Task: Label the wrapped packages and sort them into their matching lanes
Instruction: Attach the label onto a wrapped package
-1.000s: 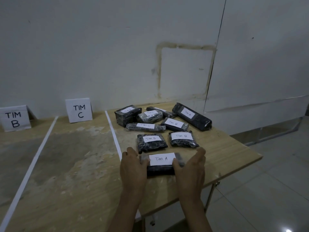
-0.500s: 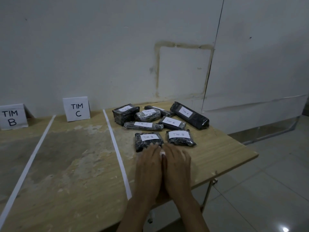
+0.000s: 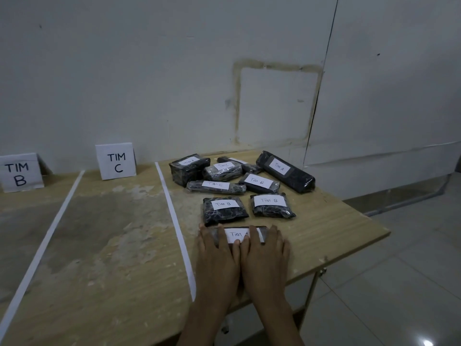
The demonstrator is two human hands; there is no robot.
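A second ago the hands sat at the two ends of the nearest package (image 3: pixel 243 233). Half a second ago they had closed together over the middle and hid its label (image 3: pixel 233 234). Now the left hand (image 3: pixel 217 255) and the right hand (image 3: pixel 264 255) lie side by side on top of it, palms down and touching along their inner edges, with straight fingers pressing the paper flat. Neither hand pinches or lifts anything.

I take this as the label being smoothed down, so this package looks almost ready for sorting. It lies near the front edge of the surface (image 3: pixel 112 245), just right of the white tape strip (image 3: pixel 174 221).

Between the fingers I can read "Tim A". Behind it two packages read "Tim B" (image 3: pixel 224 208) (image 3: pixel 270 204), and a third "Tim B" (image 3: pixel 259 182) lies further back. Two read "Tim C" (image 3: pixel 215 186) (image 3: pixel 223 168), and the long black one (image 3: pixel 284 171) reads "Tim A". The writing on the boxy one (image 3: pixel 189 166) is too small for me to be sure of.

Two cards stand at the wall – "TIM B" (image 3: pixel 20 173) and "TIM C" (image 3: pixel 116 162) – with a second strip (image 3: pixel 47 233) running between them. I see no card for A.

Every package I can see lies right of the first strip, so sorting looks not yet begun.
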